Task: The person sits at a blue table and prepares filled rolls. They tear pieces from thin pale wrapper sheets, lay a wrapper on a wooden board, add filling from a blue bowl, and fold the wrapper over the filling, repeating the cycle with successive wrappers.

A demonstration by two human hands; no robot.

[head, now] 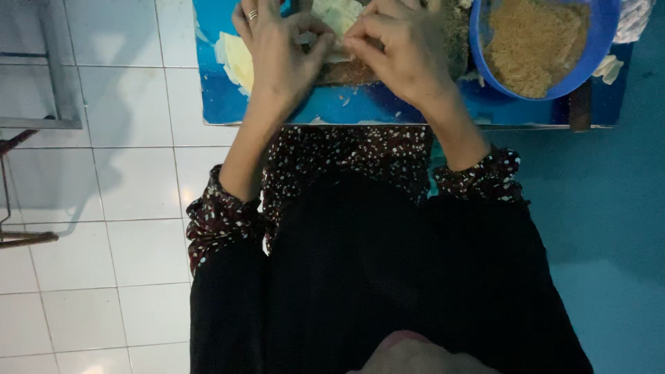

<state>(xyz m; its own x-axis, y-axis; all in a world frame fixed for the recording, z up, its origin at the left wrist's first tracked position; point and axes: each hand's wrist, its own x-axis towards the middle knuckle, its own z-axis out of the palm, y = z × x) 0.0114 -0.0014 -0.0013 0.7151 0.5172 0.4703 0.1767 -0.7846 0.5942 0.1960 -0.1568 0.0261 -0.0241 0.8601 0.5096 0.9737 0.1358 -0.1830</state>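
Both my hands work close together at the top of the head view, over a low blue table. My left hand, with a ring on one finger, and my right hand pinch a pale thin sheet between their fingertips. The sheet lies over a brown crumbly patch. My fingers hide most of what is being pinched. More pale sheets lie on the table left of my left hand.
A blue bowl full of brown crumbs stands at the table's right end. A white tiled floor lies to the left, with a metal frame at the far left. A blue surface is on the right.
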